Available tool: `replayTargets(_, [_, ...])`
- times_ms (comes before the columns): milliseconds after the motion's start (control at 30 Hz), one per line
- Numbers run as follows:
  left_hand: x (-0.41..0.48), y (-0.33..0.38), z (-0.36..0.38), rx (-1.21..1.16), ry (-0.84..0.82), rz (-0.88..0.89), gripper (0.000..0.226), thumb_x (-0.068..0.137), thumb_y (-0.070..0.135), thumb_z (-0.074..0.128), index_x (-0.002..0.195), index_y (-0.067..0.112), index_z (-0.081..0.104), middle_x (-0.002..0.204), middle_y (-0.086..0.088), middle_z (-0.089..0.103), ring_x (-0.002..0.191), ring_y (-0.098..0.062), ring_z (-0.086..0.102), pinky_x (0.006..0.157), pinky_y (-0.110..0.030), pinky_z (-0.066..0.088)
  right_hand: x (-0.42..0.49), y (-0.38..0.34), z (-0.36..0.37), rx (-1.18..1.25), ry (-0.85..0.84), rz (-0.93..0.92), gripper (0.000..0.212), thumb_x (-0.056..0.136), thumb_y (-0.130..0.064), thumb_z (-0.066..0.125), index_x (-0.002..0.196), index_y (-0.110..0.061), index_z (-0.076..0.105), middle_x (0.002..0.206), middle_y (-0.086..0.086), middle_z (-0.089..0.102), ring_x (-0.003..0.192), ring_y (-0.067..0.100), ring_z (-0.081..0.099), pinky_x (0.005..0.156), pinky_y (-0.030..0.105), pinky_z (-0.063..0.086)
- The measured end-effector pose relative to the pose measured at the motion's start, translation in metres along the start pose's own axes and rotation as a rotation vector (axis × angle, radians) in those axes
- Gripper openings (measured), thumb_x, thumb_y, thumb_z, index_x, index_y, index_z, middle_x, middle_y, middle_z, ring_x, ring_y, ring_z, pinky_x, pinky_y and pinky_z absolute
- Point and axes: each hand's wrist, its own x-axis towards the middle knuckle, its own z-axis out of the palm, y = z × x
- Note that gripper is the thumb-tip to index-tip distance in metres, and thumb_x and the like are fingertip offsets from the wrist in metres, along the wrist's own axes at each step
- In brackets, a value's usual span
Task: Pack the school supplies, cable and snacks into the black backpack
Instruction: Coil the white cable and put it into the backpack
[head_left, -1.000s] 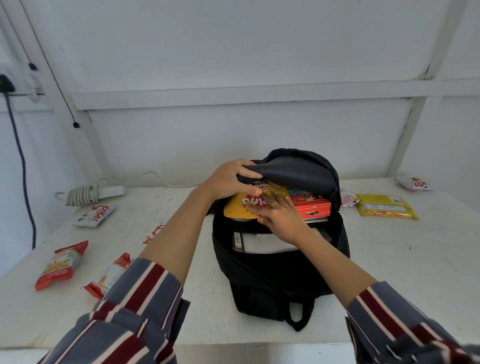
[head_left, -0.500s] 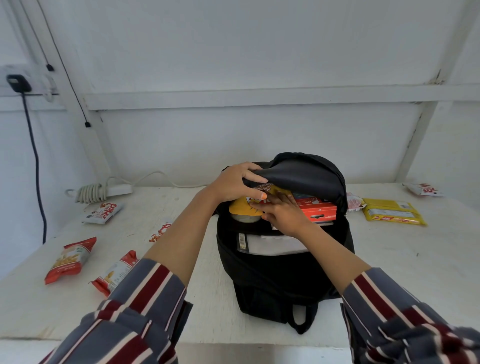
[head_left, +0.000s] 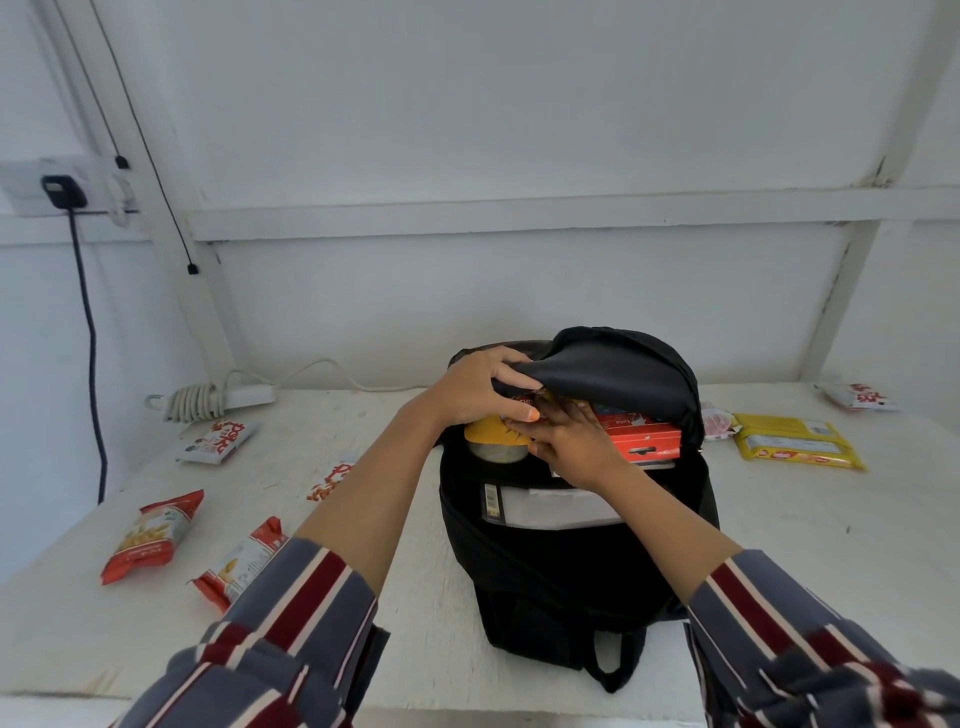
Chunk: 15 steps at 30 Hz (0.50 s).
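**Black pack part-filled, snack bag at its mouth**

Black backpack (head_left: 571, 566) stands mid white table (head_left: 789, 551). It's soft-sided, so the mouth sags w/o support. Flap (head_left: 618, 374) is limp fabric. L hand (head_left: 478, 387) curls round its edge, holding it up. Red box (head_left: 647, 439) sits stiff in the mouth, right side. R hand (head_left: 571, 444) lies fingers near straight on the yellow snack bag (head_left: 491, 434) at mouth's left, pressing, not gripping as far as shows. Bag prob. light, puffy, slick, crushable: push on its flat face. Red packets (head_left: 150, 535) near left & yellow pack (head_left: 795, 441) far right: pinch by sealed edge.
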Motion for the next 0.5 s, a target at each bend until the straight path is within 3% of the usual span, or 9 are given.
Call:
replayTargets(200, [-0.001, 0.0, 0.0, 0.021, 0.002, 0.002, 0.037, 0.075, 0.027, 0.076, 0.111, 0.021, 0.069, 0.134, 0.001, 0.048, 0.122, -0.016, 0.045, 0.107, -0.043, 0.035, -0.016, -0.008, 0.011, 0.057, 0.236, -0.047, 0.044, 0.094, -0.026, 0.051, 0.137, -0.033, 0.045, 0.15, 0.01, 0.033, 0.14, 0.033, 0.024, 0.115, 0.044, 0.012])
replayTargets(500, [-0.005, 0.005, -0.001, 0.054, -0.009, 0.0, 0.038, 0.077, 0.026, 0.074, 0.114, 0.019, 0.067, 0.136, 0.001, 0.046, 0.123, -0.016, 0.042, 0.107, -0.037, 0.034, -0.017, -0.001, 0.013, 0.074, 0.087, -0.033, 0.046, 0.096, -0.036, 0.044, 0.141, -0.039, 0.033, 0.156, 0.003, 0.018, 0.144, 0.03, 0.011, 0.117, 0.043, 0.01])
